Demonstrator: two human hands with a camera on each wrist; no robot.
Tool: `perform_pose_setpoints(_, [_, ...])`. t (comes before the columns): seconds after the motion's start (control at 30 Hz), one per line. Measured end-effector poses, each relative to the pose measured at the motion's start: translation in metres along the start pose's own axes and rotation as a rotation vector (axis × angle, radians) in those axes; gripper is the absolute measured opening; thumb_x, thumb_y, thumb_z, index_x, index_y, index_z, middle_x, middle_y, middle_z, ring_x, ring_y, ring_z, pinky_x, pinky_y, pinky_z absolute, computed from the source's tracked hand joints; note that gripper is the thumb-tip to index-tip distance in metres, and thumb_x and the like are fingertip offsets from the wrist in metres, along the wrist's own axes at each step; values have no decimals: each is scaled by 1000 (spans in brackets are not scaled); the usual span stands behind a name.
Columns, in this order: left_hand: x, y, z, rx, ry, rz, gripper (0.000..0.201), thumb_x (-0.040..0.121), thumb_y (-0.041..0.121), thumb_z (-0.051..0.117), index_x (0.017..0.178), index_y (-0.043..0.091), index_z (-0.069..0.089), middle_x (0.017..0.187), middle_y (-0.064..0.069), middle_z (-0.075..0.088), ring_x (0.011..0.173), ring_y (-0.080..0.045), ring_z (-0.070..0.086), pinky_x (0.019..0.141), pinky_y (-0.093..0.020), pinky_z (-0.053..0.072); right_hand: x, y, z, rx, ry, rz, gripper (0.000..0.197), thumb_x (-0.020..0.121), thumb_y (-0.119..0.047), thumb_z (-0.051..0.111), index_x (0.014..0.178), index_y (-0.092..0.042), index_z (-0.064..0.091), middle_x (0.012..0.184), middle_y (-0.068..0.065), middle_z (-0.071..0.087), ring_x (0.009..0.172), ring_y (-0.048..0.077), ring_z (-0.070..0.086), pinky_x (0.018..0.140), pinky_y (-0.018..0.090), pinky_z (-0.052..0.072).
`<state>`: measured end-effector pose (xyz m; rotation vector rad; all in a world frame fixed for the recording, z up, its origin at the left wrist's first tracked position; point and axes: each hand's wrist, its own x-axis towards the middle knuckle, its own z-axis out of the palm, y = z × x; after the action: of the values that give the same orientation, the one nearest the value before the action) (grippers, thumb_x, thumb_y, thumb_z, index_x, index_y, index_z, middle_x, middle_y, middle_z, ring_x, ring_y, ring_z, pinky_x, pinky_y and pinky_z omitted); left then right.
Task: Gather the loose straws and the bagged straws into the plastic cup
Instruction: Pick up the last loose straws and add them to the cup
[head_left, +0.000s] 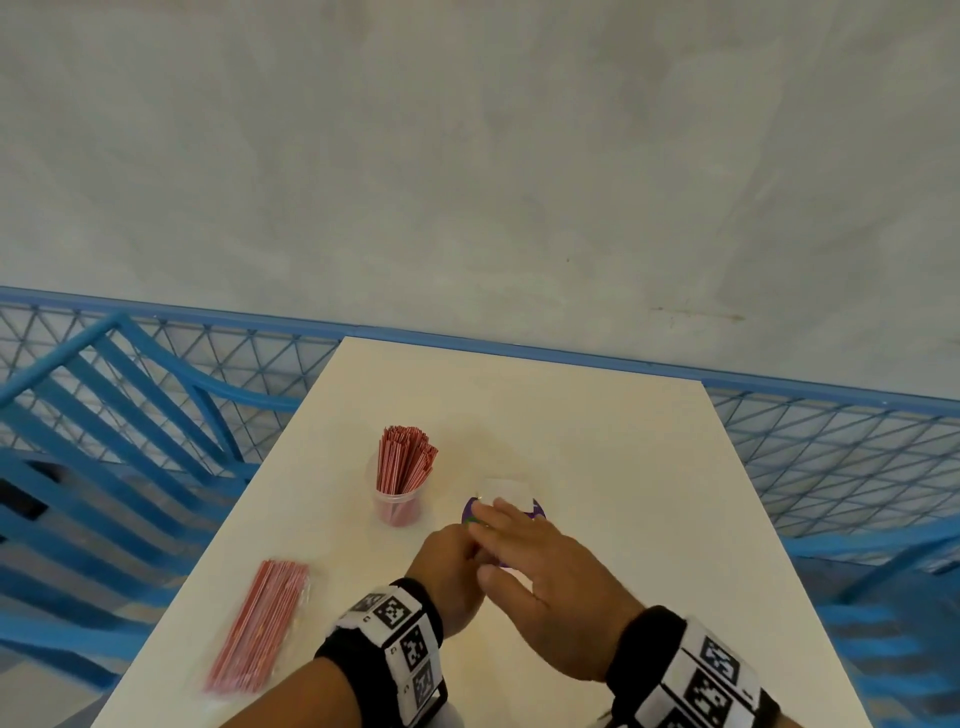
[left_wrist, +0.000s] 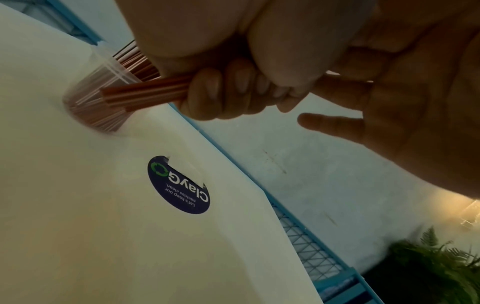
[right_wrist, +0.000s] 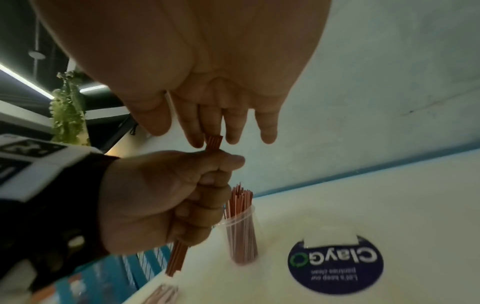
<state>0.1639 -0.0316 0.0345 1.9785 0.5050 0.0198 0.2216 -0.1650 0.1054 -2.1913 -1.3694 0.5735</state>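
Observation:
A clear plastic cup (head_left: 399, 486) (right_wrist: 241, 228) (left_wrist: 94, 100) full of red straws stands upright on the white table (head_left: 597, 447). My left hand (head_left: 451, 564) (right_wrist: 179, 195) grips a small bundle of loose red straws (left_wrist: 145, 96) (right_wrist: 177, 259) in its fist, just right of the cup and above the table. My right hand (head_left: 527, 551) (right_wrist: 221, 127) is beside it with straight fingers, its fingertips (right_wrist: 196, 139) touching the bundle's upper end (right_wrist: 214, 142). A clear bag of red straws (head_left: 258, 623) (right_wrist: 163, 293) lies flat near the table's left edge.
A round dark-blue sticker (head_left: 535, 512) (left_wrist: 179, 185) (right_wrist: 335, 265) with a white paper patch is stuck to the table under my hands. Blue chairs (head_left: 104, 441) and a blue mesh rail (head_left: 831, 457) flank the table. A pale wall rises behind.

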Motion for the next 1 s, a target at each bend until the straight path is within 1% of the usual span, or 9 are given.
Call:
perform_pose_setpoints(0.1, [0, -3, -2, -60, 66, 42, 45, 83, 44, 45, 71, 2, 57, 59, -11, 53, 59, -19, 46, 62, -37, 45, 2, 2, -1, 159, 154, 122, 53, 101, -37, 36, 151, -30, 19, 158, -17, 17, 142, -7, 10, 121, 26, 12])
perform_pose_setpoints(0.23, [2, -8, -1, -132, 70, 52, 47, 75, 45, 43, 77, 1, 60, 68, -15, 61, 66, -17, 49, 71, -47, 51, 3, 2, 8, -3, -16, 56, 52, 102, -35, 30, 152, -26, 16, 159, -17, 12, 135, -14, -4, 114, 16, -5])
perform_pose_setpoints(0.37, [2, -10, -2, -99, 69, 64, 36, 81, 36, 45, 74, 4, 61, 62, -7, 56, 61, -14, 44, 61, -38, 44, 9, 3, 1, 76, 48, 74, 50, 102, -33, 32, 151, -27, 21, 158, -17, 16, 137, -12, -2, 114, 18, -2])
perform_pose_setpoints(0.47, [3, -11, -4, -109, 55, 53, 38, 77, 40, 42, 77, 8, 62, 74, -17, 66, 70, -15, 52, 74, -47, 51, 14, 1, 1, 63, -36, 17, 46, 102, -31, 32, 148, -26, 28, 157, -16, 22, 136, -10, -4, 117, 26, -2])
perform_pose_setpoints(0.6, [5, -2, -19, -94, 133, 33, 43, 97, 36, 43, 59, 15, 44, 51, 6, 38, 52, -12, 33, 57, -31, 32, 24, 6, -9, 240, 153, 108, 45, 101, -30, 38, 146, -28, 35, 153, -16, 29, 143, -4, 13, 121, 33, 14])
perform_pose_setpoints(0.7, [15, 2, -42, -214, 223, 5, 47, 98, 44, 39, 57, 20, 38, 49, 8, 35, 50, -16, 33, 56, -30, 32, 32, 12, -7, 347, 315, 202, 40, 96, -22, 48, 137, -25, 49, 138, -12, 51, 130, 6, 43, 110, 29, 38])
perform_pose_setpoints(0.8, [22, 8, -74, -159, 350, 35, 50, 99, 45, 31, 56, 20, 34, 49, 8, 31, 44, -10, 32, 52, -26, 30, 39, 11, 7, 311, 289, 250, 26, 93, -18, 52, 117, -18, 62, 111, -6, 65, 105, 11, 58, 93, 27, 50])
perform_pose_setpoints(0.9, [32, 8, -108, -25, 459, 72, 49, 99, 48, 27, 63, 17, 38, 52, 7, 33, 46, -9, 35, 51, -26, 30, 45, 14, 21, 302, 255, 287, 15, 93, -18, 53, 101, -16, 66, 89, -8, 66, 91, 12, 62, 73, 11, 46])
perform_pose_setpoints(1.0, [47, 2, -134, 50, 537, 52, 51, 99, 49, 27, 64, 15, 42, 54, 4, 40, 52, -16, 40, 54, -28, 33, 50, 22, 34, 256, 201, 333, 18, 93, -22, 52, 105, -17, 65, 85, -9, 67, 81, 8, 62, 69, 11, 44])
